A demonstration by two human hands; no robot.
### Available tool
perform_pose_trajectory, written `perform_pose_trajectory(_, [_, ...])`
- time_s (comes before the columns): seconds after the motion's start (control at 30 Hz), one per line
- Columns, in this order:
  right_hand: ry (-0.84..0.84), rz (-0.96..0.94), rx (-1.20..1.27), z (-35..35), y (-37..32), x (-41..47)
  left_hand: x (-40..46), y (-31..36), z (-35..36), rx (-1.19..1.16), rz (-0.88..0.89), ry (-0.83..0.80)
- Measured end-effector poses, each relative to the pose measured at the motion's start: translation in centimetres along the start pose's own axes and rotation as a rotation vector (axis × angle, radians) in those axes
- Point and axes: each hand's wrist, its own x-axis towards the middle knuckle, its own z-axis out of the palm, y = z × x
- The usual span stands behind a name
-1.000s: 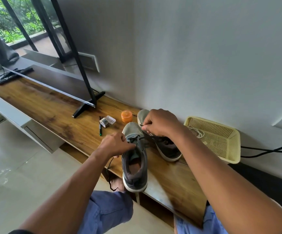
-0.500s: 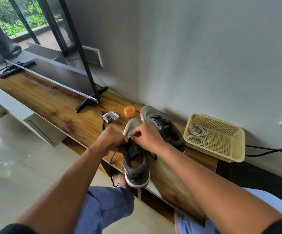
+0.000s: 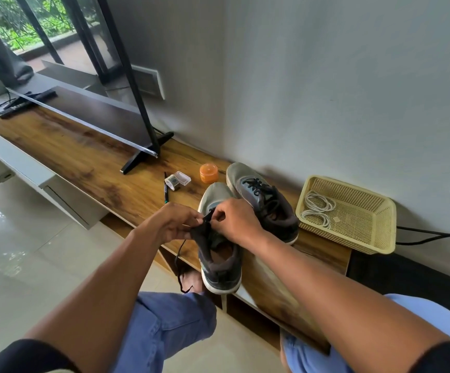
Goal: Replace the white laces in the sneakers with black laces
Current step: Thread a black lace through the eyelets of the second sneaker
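Note:
Two grey sneakers stand on the wooden shelf [image 3: 89,162]. The near sneaker [image 3: 220,267] points away from me, its heel at the shelf's front edge. My left hand [image 3: 174,224] and my right hand [image 3: 236,223] meet over its tongue, and both pinch the black lace [image 3: 207,218] there. One loose end of that lace [image 3: 179,265] hangs down over the shelf edge. The far sneaker [image 3: 264,203] lies behind, laced in black. Coiled white laces [image 3: 316,210] lie in the yellow basket [image 3: 364,232].
An orange lidded jar [image 3: 208,172], a small clear plastic box [image 3: 177,180] and a pen [image 3: 166,191] lie left of the sneakers. A TV stand's black foot [image 3: 145,154] sits further left. Black cables [image 3: 434,234] run right of the basket. My knees are below the shelf.
My right hand has come back from the far sneaker to the near sneaker's tongue and joined the left hand on the black lace. The far sneaker is now uncovered.

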Motion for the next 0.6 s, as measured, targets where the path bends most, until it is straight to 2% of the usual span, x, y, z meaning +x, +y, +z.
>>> perform_pose_trajectory(0.3, [0.045, 0.181, 0.081, 0.5, 0.3, 0.3, 0.3, -0.2, 0.3, 0.007, 0.055, 0.023])
perform_pose_trajectory(0.6, [0.089, 0.189, 0.025, 1.1, 0.3, 0.5, 0.3, -0.2, 0.3, 0.075, 0.124, 0.064])
